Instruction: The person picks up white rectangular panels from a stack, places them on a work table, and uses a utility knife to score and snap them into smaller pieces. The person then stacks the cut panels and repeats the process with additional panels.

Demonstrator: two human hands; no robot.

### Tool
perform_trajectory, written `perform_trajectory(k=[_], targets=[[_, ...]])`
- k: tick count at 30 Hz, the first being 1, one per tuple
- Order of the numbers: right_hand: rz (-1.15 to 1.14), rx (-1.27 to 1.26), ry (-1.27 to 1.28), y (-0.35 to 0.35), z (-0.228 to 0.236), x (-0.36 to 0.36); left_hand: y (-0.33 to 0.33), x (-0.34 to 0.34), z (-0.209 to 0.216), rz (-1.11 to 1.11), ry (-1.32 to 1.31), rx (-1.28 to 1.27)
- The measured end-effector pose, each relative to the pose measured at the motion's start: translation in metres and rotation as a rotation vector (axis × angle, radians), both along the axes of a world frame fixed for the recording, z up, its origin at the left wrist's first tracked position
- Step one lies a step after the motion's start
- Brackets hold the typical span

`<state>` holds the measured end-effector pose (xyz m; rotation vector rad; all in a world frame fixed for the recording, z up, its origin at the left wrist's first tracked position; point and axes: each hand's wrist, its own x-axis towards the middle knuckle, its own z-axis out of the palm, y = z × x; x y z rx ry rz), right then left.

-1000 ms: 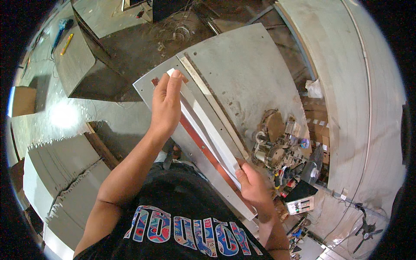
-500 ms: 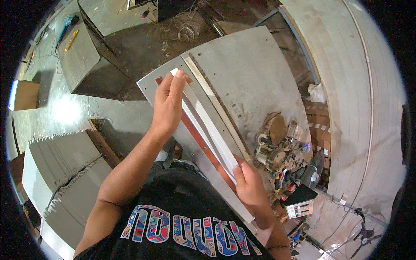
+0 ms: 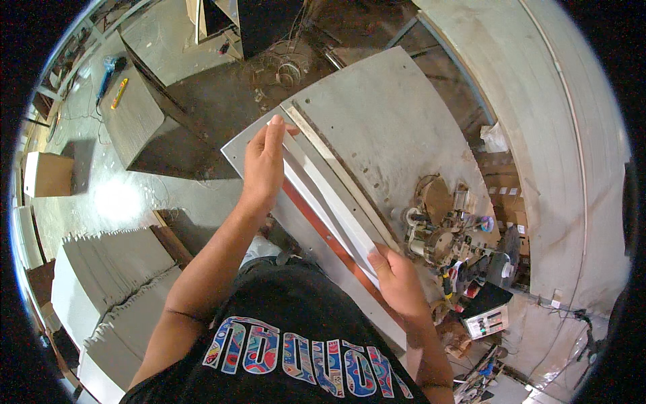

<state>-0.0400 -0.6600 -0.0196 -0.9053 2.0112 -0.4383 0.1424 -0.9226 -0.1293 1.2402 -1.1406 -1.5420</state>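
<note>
Gripping left hand [image 3: 264, 161]: curled nearly closed, thumb along the top, round the far end of the long white piece; slightly farther along the table than a second ago, its hold much the same.
White piece [image 3: 338, 198]: slanting between both hands over the grey table [image 3: 397, 111]; a grey gap runs down it, and I cannot tell whether it is one bowed part or two strips.
Red-brown strip [image 3: 330, 237]: on the table, on the wearer's side of the piece.
Pale rail [image 3: 342, 168]: just beyond the piece and roughly parallel, bounding that side.
Right hand [image 3: 402, 283]: thumb pressed on top of the near end, fingers folded beneath, mostly hidden; now a little nearer the left hand. This looks like a small adjustment of grip, the piece kept under control at both ends.
Panel stack [image 3: 108, 262]: pale sheets at far left, well apart from the hands.
Dark box [image 3: 148, 131]: beyond the left forearm, bearing a yellow tool [image 3: 120, 93].
Roller machine [image 3: 431, 242]: near the right hand, crowding the space on that side.
White bag [image 3: 494, 138]: past the table's right edge, clear of the work.
</note>
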Motion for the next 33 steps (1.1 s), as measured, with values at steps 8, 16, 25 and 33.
perform_trajectory(k=[8,16,25,33], targets=[[-0.090,0.043,-0.133,0.039,0.018,-0.031,-0.001,0.001,0.008,-0.048,0.044,0.014],[0.013,0.023,-0.023,0.016,-0.007,-0.026,-0.005,0.006,0.004,-0.128,0.104,0.044],[-0.038,-0.039,-0.128,0.001,-0.012,-0.023,-0.003,0.009,0.005,-0.196,-0.043,-0.098],[-0.075,-0.132,-0.072,-0.001,-0.016,-0.012,-0.002,0.017,-0.012,-0.313,-0.136,-0.264]])
